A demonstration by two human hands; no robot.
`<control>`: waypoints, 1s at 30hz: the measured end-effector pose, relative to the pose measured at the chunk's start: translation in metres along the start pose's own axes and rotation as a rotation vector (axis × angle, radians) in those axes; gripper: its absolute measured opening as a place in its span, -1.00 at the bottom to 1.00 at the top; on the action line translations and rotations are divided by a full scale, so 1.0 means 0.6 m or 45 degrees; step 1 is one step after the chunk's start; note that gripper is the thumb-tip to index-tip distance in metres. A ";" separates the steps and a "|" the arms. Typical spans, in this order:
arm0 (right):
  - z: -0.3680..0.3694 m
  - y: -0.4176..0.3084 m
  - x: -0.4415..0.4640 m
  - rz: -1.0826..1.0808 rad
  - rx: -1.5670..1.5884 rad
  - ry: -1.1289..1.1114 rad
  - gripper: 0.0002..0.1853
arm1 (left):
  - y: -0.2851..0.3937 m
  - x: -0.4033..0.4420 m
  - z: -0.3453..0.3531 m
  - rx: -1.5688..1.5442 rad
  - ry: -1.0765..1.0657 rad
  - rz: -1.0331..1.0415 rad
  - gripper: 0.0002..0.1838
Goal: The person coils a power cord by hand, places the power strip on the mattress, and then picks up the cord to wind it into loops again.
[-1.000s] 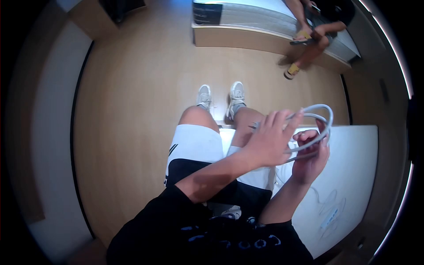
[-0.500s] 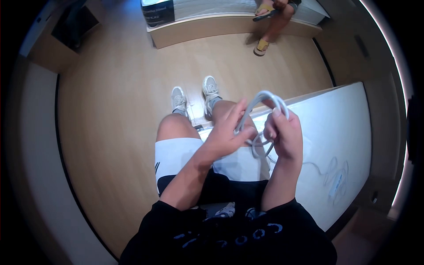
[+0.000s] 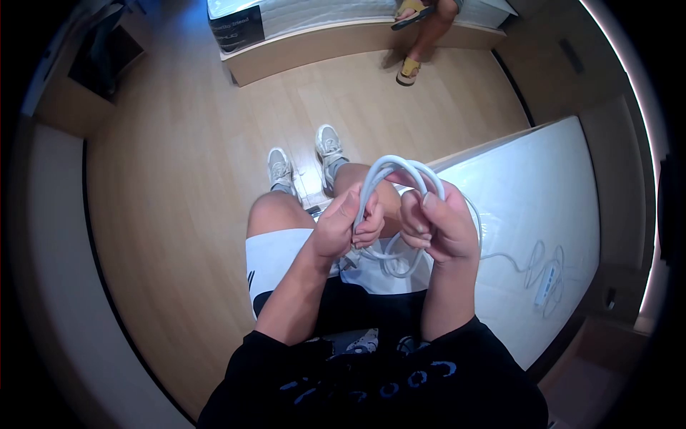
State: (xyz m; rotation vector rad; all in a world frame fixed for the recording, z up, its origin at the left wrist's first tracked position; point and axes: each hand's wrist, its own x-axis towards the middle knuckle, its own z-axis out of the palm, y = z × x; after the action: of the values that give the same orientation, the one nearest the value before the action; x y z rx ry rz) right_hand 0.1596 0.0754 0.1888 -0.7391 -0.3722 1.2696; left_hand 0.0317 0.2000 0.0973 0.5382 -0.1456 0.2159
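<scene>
A light grey cable (image 3: 391, 163) is looped in coils between my two hands, above my lap. My left hand (image 3: 346, 223) has its fingers wrapped round the left side of the loops. On the right side, my right hand (image 3: 443, 222) grips the same coils, its thumb lying over them. Lower loops hang below the hands, in front of my white shorts. A thinner stretch of cable runs right across the white mattress to a white power strip (image 3: 547, 284), which lies among loose loops.
The white mattress (image 3: 529, 193) is at my right. Across the wooden floor (image 3: 193, 164) stands another bed (image 3: 314, 53) with a wooden base. A person's leg in a yellow sandal (image 3: 409, 70) is beside it. A wooden cabinet (image 3: 71, 107) stands at upper left.
The view has shifted right and the hands have come down towards my lap. My left hand, earlier spread against the coils, has closed round them. The loops now arch upright between both hands.
</scene>
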 end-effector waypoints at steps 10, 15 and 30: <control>-0.027 0.063 0.009 0.039 -0.666 0.330 -0.72 | 0.011 -0.022 -0.029 -0.300 0.312 0.131 -0.58; -0.030 0.067 0.012 0.018 -0.429 0.253 -0.66 | -0.016 -0.015 -0.016 -0.375 0.460 0.047 -0.57; -0.021 0.085 0.032 0.101 -0.197 0.190 -0.64 | -0.013 -0.020 -0.027 -0.097 0.617 0.149 -0.58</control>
State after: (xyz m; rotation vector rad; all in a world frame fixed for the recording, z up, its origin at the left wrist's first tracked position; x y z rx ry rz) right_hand 0.1358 0.0957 0.1422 -0.9827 -0.3245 1.2605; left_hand 0.0235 0.2002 0.0776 0.3895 0.2856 0.4467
